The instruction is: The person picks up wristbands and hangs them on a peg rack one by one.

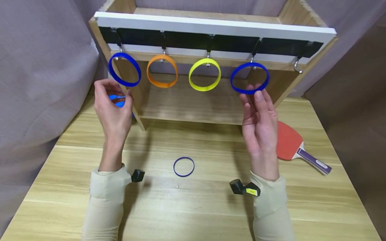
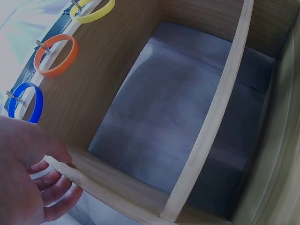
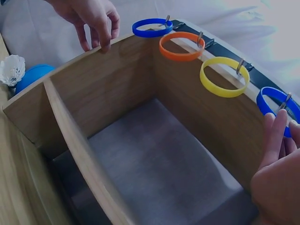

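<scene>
A wooden shelf unit [image 1: 193, 100] carries a row of metal hooks. On them hang a blue wristband [image 1: 110, 71] at the left, an orange wristband [image 1: 163, 85], a yellow wristband [image 1: 205, 88] and a second blue wristband [image 1: 233, 84]. The rightmost hook [image 1: 297, 66] bears no band. My right hand [image 1: 260, 124] pinches the lower rim of that second blue wristband between thumb and fingers. My left hand [image 1: 114, 103] grips the edge of the unit's left side panel [image 2: 112, 194], thumb inside and fingers outside.
A thin dark blue band [image 1: 184, 176] lies on the wooden table [image 1: 193, 207]. To the right rests a red table tennis paddle [image 1: 288, 140]. Beyond the left panel are a round blue object [image 3: 35, 77] and a white feathery thing [image 3: 12, 69]. Grey cloth [image 1: 39, 83] hangs behind.
</scene>
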`<state>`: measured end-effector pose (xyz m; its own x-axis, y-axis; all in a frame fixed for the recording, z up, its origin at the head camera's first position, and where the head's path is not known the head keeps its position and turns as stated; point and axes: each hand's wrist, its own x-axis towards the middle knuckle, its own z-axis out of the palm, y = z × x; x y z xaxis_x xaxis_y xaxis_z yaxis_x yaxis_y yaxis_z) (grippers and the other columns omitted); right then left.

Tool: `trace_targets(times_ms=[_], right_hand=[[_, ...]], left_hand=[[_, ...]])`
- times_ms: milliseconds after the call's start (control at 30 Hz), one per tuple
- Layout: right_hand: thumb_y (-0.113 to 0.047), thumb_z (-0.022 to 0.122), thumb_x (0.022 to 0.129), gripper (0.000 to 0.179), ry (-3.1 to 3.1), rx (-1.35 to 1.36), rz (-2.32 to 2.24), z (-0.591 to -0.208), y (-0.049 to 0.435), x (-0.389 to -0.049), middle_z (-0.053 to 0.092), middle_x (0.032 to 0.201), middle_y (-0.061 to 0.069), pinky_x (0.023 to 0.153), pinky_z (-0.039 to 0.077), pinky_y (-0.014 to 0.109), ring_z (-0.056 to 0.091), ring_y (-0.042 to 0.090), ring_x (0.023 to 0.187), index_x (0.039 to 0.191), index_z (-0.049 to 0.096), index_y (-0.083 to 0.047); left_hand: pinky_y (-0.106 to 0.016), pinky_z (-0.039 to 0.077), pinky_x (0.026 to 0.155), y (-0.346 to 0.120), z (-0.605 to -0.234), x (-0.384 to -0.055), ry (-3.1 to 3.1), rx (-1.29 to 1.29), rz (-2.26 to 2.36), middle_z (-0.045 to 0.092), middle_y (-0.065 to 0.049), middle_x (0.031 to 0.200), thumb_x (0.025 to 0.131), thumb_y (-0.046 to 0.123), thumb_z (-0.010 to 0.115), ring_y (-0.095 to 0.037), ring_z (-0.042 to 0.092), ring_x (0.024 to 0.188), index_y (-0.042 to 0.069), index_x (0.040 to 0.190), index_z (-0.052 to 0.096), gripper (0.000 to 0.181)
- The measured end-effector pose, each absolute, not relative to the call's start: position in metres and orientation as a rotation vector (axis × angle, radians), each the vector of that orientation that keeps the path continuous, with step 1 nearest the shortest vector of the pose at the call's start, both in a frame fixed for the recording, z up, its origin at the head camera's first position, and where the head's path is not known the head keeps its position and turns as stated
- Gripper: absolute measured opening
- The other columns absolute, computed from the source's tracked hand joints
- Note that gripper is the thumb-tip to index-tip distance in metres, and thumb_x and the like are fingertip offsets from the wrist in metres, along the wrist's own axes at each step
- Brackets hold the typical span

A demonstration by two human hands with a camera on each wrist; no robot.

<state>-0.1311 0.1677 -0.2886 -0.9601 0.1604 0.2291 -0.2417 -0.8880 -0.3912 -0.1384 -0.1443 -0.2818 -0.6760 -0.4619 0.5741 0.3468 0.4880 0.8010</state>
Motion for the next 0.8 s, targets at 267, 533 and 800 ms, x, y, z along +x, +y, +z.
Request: trace_targets(times_ms=[267,533,800], right_hand=[[0.005,0.063,0.091,0.022,-0.668,0.243,2.89,-0.294,0.17,-0.135,0.065,0.11,0.023,0.068,0.059,0.025,0.07,0.03,0.085,0.113,0.066,0.008],[-0.002,0.065,0.093,0.038,-1.01,0.351,2.729,-0.299,0.169,-0.136,0.06,0.123,0.024,0.067,0.061,0.031,0.067,0.031,0.099,0.128,0.055,0.009],[0.0,0.068,0.09,0.043,-1.959,0.64,2.44,-0.306,0.168,-0.135,0.057,0.13,0.023,0.078,0.059,0.042,0.059,0.038,0.112,0.132,0.055,0.002]], left_hand=[[-0.021,0.055,0.069,-0.144,-0.282,-0.138,-1.934,0.096,-1.281,0.056,-0.013,0.095,0.083,-0.005,0.066,-0.019,0.061,0.08,-0.009,0.106,0.052,0.027],[-0.021,0.056,0.069,-0.147,-0.288,-0.143,-1.933,0.102,-1.275,0.056,-0.012,0.095,0.083,-0.004,0.067,-0.018,0.061,0.08,-0.008,0.107,0.053,0.028],[-0.023,0.056,0.069,-0.146,-0.286,-0.141,-1.935,0.102,-1.276,0.056,-0.012,0.096,0.084,-0.003,0.067,-0.017,0.061,0.08,-0.007,0.107,0.053,0.028]])
